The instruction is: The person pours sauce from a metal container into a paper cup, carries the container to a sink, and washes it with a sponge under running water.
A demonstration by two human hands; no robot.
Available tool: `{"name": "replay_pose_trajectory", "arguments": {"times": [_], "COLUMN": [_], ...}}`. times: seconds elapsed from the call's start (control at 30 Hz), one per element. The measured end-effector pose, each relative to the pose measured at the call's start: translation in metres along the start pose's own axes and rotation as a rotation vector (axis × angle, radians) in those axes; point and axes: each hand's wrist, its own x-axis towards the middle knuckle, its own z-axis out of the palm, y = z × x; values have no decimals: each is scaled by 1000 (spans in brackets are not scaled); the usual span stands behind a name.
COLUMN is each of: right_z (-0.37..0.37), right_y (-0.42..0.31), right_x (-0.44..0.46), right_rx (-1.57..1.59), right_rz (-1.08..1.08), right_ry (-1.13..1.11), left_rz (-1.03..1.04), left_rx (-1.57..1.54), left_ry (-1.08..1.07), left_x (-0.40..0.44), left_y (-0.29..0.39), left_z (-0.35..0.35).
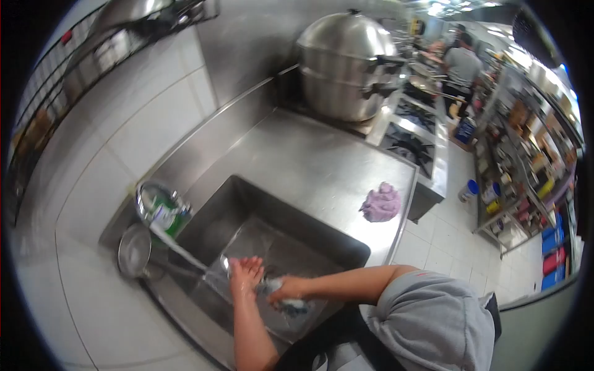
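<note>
Over the sink (297,227), the right hand (286,291) grasps 1 blurred greyish cloth (296,307); close beside it, the left hand (247,276) is open, fingers extended near the faucet (177,247). The cloth's long axis is indistinct.

Sink (297,226): smooth matt metal. Pot (340,68) beyond sink: glossy metal. Rag (382,202) right of sink: rough cloth.

From the bare left hand (245,277), room opens at twelve o'clock over the grey steel counter (272,148); a long silver tubular faucet (176,246) bars ten, a domed steel pot (343,68) one, crumpled purple cloth (380,204) two.
</note>
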Motion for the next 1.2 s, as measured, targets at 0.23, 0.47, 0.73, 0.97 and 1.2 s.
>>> {"name": "replay_pose_trajectory", "arguments": {"times": [0.23, 0.47, 0.73, 0.97, 1.2], "right_z": [-17, -33, -64, -57, -102], "right_y": [6, -10, -58, -19, -41], "right_x": [43, 47, 102, 136, 98], "right_rx": [-218, -389, -662, -263, -504], "right_rz": [-104, -207, -326, -369, -240], "right_ry": [188, 337, 480, 799, 263], "left_rz": [167, -1, -4, -61, -147], "left_rx": [-64, 75, 511, 474, 452], "left_ry": [-35, -19, -130, -26, -174], "left_x": [-5, 5, -12, -16, -18], "left_y": [-8, -13, -22, -26, -8], "left_z": [13, -13, 14, 18, 11]}}
